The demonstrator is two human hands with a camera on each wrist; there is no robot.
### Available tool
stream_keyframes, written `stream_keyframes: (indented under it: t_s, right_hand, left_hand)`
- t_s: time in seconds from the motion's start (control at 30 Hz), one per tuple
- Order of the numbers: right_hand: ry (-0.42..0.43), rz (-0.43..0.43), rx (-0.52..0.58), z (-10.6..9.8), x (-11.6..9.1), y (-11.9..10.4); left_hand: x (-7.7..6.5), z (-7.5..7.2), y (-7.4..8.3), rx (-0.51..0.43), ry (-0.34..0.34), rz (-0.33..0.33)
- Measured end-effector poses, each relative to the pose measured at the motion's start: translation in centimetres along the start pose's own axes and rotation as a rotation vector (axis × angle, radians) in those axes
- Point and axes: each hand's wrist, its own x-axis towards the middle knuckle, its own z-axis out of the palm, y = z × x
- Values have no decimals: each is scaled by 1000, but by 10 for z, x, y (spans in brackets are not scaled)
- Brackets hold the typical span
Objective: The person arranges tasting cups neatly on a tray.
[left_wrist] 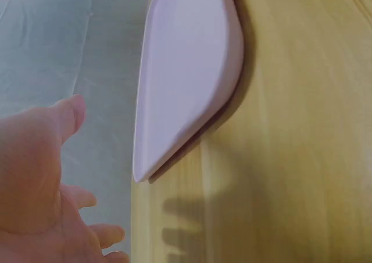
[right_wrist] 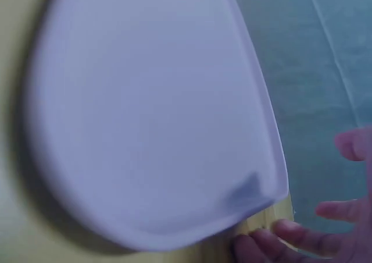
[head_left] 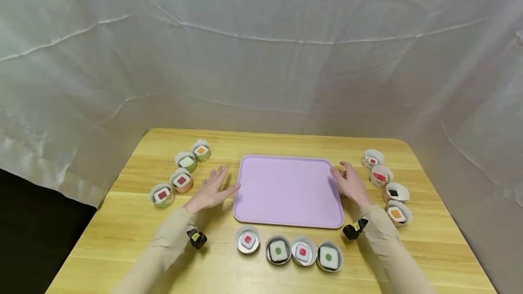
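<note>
A lilac tray (head_left: 288, 192) lies flat in the middle of the wooden table. Beside its left edge is my left hand (head_left: 210, 193), fingers spread and fairly straight, the thumb reaching to the rim; the left wrist view shows a gap between this hand (left_wrist: 35, 187) and the tray (left_wrist: 186, 59). My right hand (head_left: 352, 185) is at the tray's right edge with its thumb near the rim. In the right wrist view its fingers (right_wrist: 305, 237) are loosely bent just off the tray corner (right_wrist: 174, 129). Neither hand holds anything.
Several paper cups with toy sushi pieces stand around the tray: a left row (head_left: 181, 180), a right row (head_left: 381, 176) close to my right forearm, and a front row (head_left: 278, 251). The wooden tabletop (head_left: 122, 230) meets a pale hanging cloth (head_left: 261, 67) behind.
</note>
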Motion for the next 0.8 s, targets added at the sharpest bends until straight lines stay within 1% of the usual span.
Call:
stream_keyframes:
  t_s: [0.1,0.2,0.27,0.37,0.47,0.53,0.7,0.8]
  right_hand:
    - [-63,30,-28,-3,5,0]
    - [-133,62,-10,-5,7,0]
    - [-171,74,7,-6,7,2]
    - [-203,94,9,-6,7,5]
    - [-216,113,-17,-4,10,8]
    - [-226,119,-43,-3,10,8]
    - [-238,123,-69,0,10,9]
    - [-234,131,-58,2,9,9]
  left_hand:
    - [4,-5,3,0,-11,23]
    - [7,-12,6,14,-19,37]
    - [10,-16,6,28,-26,35]
    - [15,-26,6,59,-20,32]
    - [20,-39,6,76,-14,17]
    - [24,-50,7,56,-15,12]
    - [34,-77,7,-44,-21,-13]
    - [41,-93,7,-47,-2,-44]
